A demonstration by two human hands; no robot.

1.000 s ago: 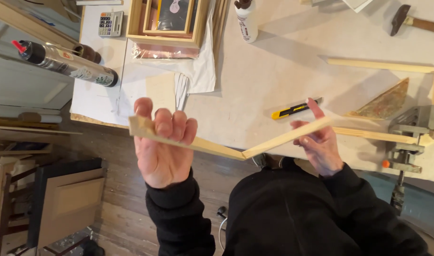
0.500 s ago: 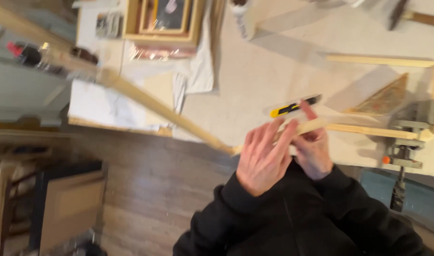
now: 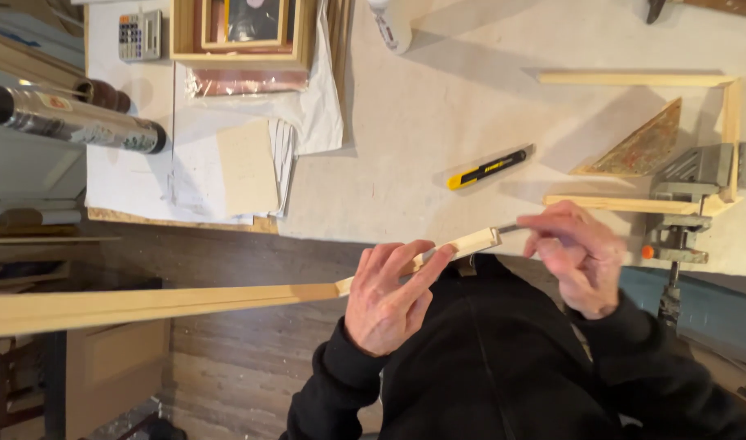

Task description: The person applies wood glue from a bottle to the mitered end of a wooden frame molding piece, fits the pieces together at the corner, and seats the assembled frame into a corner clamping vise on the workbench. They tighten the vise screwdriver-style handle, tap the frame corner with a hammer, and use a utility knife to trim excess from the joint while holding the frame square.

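Gripping a long wooden strip [image 3: 186, 300] near its end, my left hand [image 3: 387, 297] is closed around it over the counter's [image 3: 438, 147] edge. My right hand [image 3: 579, 257] pinches a thin metal tool [image 3: 513, 229] against the strip's tip. A yellow utility knife [image 3: 488, 167] lies just beyond.

Wooden strip [image 3: 145, 303] cut off left

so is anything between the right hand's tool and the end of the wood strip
Nothing visible. The left hand grips the wood strip near its end, and the thin tool in the right hand reaches that end over open space at the table edge.
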